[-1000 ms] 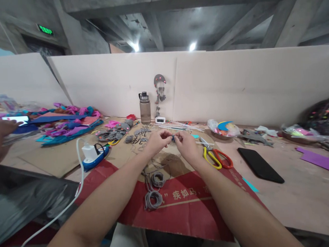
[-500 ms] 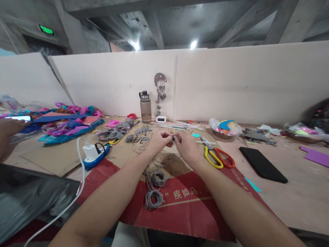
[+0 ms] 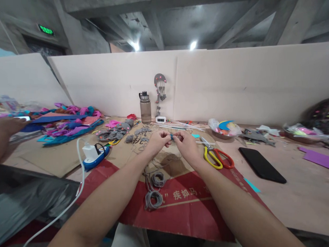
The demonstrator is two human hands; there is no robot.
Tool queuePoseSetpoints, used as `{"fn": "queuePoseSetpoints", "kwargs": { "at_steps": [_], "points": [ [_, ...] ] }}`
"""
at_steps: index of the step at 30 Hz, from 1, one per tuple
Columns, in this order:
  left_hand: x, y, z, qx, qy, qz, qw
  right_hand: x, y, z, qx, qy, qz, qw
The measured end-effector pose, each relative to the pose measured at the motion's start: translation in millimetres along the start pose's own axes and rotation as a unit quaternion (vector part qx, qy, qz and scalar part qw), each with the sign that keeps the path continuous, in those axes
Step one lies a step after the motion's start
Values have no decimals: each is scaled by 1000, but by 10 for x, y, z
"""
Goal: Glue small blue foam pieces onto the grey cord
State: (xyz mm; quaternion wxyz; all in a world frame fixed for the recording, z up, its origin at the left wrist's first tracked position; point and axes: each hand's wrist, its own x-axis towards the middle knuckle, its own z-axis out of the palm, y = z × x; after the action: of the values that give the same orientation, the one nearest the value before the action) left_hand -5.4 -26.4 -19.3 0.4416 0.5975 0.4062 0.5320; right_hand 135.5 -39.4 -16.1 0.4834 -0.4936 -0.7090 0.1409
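Over the middle of the cardboard, my left hand (image 3: 160, 140) and my right hand (image 3: 183, 142) meet with fingers pinched. Between their fingertips is a small blue-teal piece (image 3: 171, 137), mostly covered, so its kind does not show. Below the hands lie two coils of grey cord (image 3: 154, 199), with loose strands running up toward the fingers. Just right of my right hand rest scissors (image 3: 215, 156) with one yellow and one red handle, blades pointing away. Grey felt pieces (image 3: 113, 131) are heaped to the left of my hands.
A water bottle (image 3: 145, 108) and a small white clock (image 3: 160, 119) stand before the white partition, where a grey moon-shaped hanging (image 3: 160, 80) is fixed. A black phone (image 3: 261, 165) lies right. Left are a blue power strip (image 3: 97, 158) and another person's hand (image 3: 8, 129).
The piece between my fingertips now shows more of its blue-teal side. Both hands stay together in nearly the same place. The other person's hand at left shifts slightly.
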Motion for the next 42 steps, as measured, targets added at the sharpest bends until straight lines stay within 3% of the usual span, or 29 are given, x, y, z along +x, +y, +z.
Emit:
{"fn": "queuePoseSetpoints", "kwargs": {
  "at_steps": [4, 13, 19, 25, 29, 35, 42],
  "points": [
    [-7, -6, -8, -4, -23, 0, 1000, 3, 6, 0, -10, 0, -6, 1000],
    [-10, 52, -58, -145, -95, -52, 984, 13, 14, -7, -20, 20, 10, 1000],
    [6, -6, -53, -128, -79, -50, 987, 6, 19, 25, -5, 22, 9, 1000],
    [30, -54, -32, -74, -51, 5, 996, 7, 33, 49, 14, 20, 30, 999],
    [33, -52, -42, -47, -50, 6, 998, 2, 45, 54, 20, 16, 26, 999],
    [29, -31, -68, -1, -16, 19, 1000, -29, 26, 7, -26, 35, -48, 998],
    [-1, 7, -64, 72, -30, 54, 995, -31, 10, -42, -57, 30, -97, 993]
  ]
}}
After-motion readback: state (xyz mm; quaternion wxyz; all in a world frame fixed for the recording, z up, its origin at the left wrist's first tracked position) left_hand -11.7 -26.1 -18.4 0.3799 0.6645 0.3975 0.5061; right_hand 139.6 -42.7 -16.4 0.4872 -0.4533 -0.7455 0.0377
